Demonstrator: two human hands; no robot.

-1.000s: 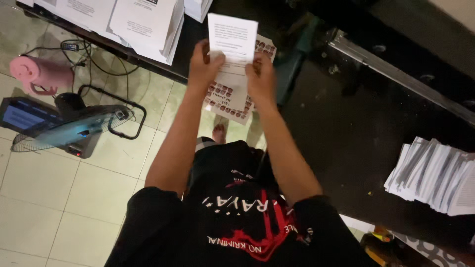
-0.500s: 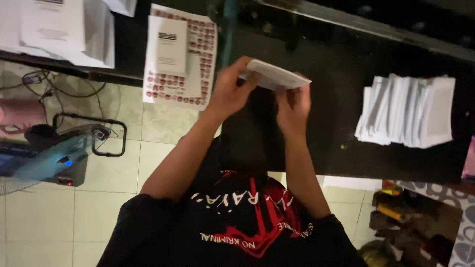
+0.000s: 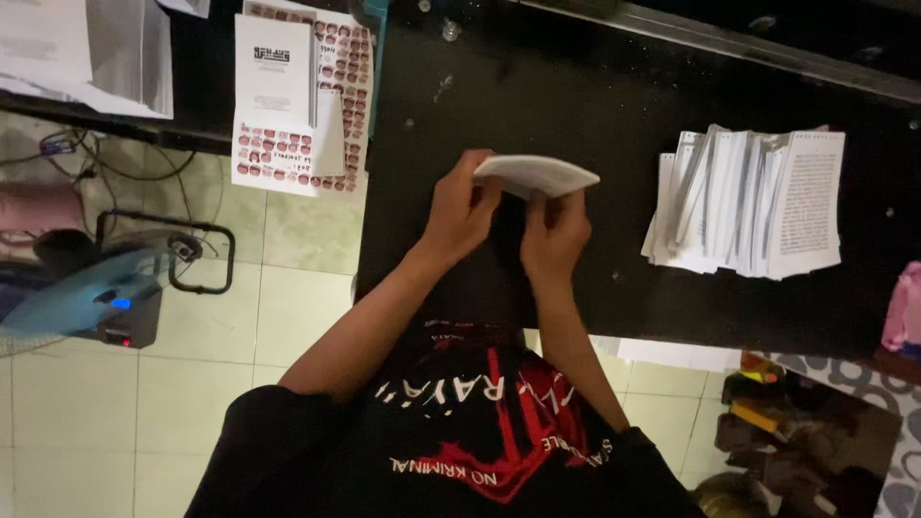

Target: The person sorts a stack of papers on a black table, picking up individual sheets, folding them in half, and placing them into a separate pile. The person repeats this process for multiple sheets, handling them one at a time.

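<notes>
My left hand (image 3: 459,206) and my right hand (image 3: 556,235) together hold a folded white paper sheet (image 3: 537,176) above a black table (image 3: 595,86). The sheet is bent over, its fold edge pointing right. To the right on the table lies a fanned stack of folded printed sheets (image 3: 753,201), apart from my hands. At the upper left a white printed leaflet (image 3: 273,86) rests on a sheet with rows of red marks (image 3: 336,58).
White papers (image 3: 86,48) lie on a dark surface at the top left. A fan with a blue light (image 3: 106,297) and cables stand on the tiled floor at the left. Coloured objects (image 3: 767,403) sit on the floor at the lower right.
The view swung right from the leaflet area to the black table. The paper, held flat upright a second ago, is now folded over between both hands.
</notes>
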